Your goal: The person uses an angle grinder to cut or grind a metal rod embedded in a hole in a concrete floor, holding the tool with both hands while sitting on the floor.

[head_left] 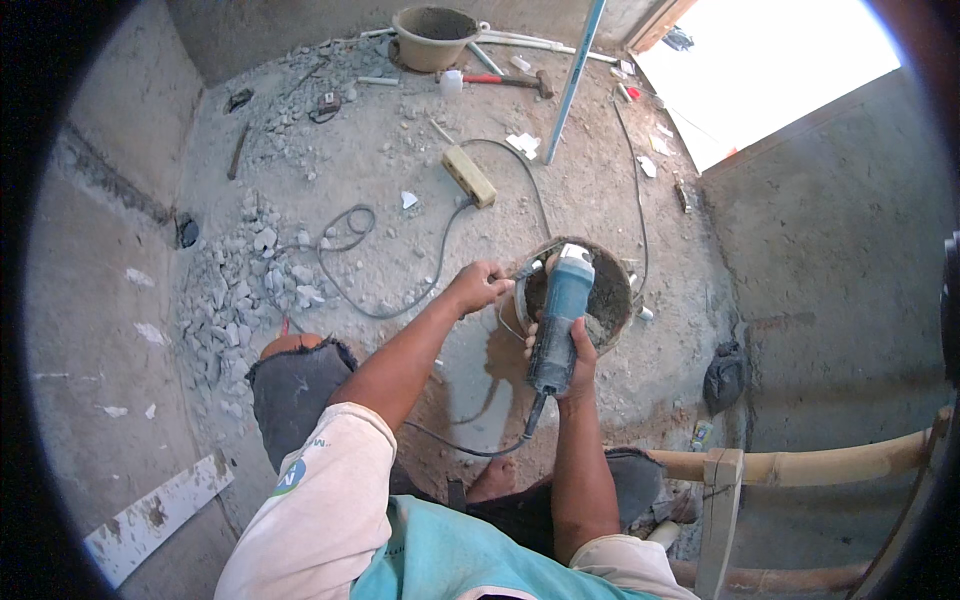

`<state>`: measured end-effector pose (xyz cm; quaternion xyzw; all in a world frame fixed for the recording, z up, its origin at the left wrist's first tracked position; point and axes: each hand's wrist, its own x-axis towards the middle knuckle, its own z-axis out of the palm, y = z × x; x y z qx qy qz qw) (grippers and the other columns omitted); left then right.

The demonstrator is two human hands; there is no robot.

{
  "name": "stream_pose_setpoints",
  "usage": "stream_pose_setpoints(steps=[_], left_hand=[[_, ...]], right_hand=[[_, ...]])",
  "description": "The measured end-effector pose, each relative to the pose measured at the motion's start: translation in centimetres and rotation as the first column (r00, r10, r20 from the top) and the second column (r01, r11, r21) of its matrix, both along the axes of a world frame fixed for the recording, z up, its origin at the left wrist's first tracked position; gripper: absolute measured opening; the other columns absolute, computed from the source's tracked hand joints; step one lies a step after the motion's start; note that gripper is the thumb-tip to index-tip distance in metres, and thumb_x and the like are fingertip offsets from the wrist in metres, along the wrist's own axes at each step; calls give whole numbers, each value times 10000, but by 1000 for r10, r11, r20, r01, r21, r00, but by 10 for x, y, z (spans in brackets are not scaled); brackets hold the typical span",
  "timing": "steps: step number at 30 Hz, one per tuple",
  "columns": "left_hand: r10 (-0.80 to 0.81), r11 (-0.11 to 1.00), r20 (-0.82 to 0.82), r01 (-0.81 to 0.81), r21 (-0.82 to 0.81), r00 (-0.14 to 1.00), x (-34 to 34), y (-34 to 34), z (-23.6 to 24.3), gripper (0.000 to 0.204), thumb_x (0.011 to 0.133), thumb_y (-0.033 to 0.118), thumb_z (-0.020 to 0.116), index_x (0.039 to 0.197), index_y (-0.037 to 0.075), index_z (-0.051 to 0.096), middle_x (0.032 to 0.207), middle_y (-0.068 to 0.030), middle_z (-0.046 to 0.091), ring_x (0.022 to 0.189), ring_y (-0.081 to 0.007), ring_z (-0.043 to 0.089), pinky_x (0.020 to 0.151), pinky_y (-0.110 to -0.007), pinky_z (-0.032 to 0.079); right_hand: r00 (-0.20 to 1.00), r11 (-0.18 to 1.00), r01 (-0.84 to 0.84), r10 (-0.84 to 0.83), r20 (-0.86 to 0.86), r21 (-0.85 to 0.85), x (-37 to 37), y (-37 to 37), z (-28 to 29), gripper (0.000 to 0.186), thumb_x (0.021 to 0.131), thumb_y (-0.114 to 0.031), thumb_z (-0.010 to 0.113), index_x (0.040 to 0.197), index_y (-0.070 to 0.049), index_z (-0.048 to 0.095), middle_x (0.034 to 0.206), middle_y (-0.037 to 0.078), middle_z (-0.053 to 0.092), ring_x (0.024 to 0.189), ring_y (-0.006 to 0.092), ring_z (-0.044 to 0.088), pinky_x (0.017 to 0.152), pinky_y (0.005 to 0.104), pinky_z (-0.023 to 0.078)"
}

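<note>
My right hand (575,360) is closed around the body of a blue and black angle grinder (565,310), with the pale gear head pointing away from me. The grinder's cord leaves its lower end and curves left past my bare foot. Just left of the grinder's head, my left hand (481,287) pinches a thin, short tool (526,269) with a pale tip; its kind is too small to make out. Beneath the grinder stands a round bucket (624,325) with grey mortar inside. I cannot see whether a disc is fitted.
A wooden extension socket block (468,177) lies ahead with its cable looped on the floor. Rubble (225,320) is heaped left. Farther off are a tub (433,52), a red-handled hammer (505,81) and an upright blue pipe (575,85). A bamboo ladder-like frame (820,463) stands at right.
</note>
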<state>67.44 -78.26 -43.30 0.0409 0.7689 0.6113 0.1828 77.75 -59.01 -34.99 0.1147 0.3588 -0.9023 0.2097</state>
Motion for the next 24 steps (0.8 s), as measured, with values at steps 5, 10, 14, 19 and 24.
stream_pose_setpoints(steps=[5, 10, 14, 19, 24], left_hand=[[-9, 1000, 65, 8, 19, 998, -1, -1, 2, 244, 817, 250, 703, 883, 22, 648, 705, -38, 625, 564, -103, 569, 516, -266, 467], [-72, 985, 128, 50, 163, 989, 0, -9, 14, 228, 817, 202, 712, 903, 4, 637, 714, -35, 624, 582, -94, 570, 512, -244, 466], [-44, 964, 202, -12, 266, 978, 3, -6, 30, 190, 835, 160, 681, 912, 1, 612, 749, -41, 633, 618, -102, 600, 530, -250, 500], [-104, 934, 232, 14, 358, 967, 7, -8, 29, 160, 878, 155, 622, 932, 9, 588, 767, -39, 637, 648, -99, 609, 535, -253, 497], [-108, 961, 252, 37, 273, 962, 8, -7, 21, 178, 900, 189, 589, 920, 12, 585, 768, -44, 637, 628, -99, 595, 510, -256, 471]], right_hand=[[994, 998, 68, -69, -88, -7, -1, 1, 14, 671, 893, -507, 521, 1199, 85, 441, 963, 190, 621, 791, 261, 665, 677, 363, 583], [990, 996, 91, -93, -105, -22, 0, 6, 17, 675, 896, -508, 519, 1200, 89, 438, 974, 195, 618, 807, 263, 663, 691, 364, 583], [990, 996, 79, -84, -116, -49, 1, 12, 17, 678, 895, -507, 520, 1206, 89, 435, 982, 199, 617, 813, 267, 663, 698, 363, 582], [991, 996, 34, -45, -127, -85, 4, 8, 21, 678, 893, -500, 530, 1211, 90, 430, 980, 206, 616, 816, 273, 664, 702, 366, 581], [993, 993, 35, -47, -111, -109, 9, 8, 20, 672, 889, -490, 543, 1206, 92, 433, 974, 210, 615, 815, 278, 664, 705, 374, 581]])
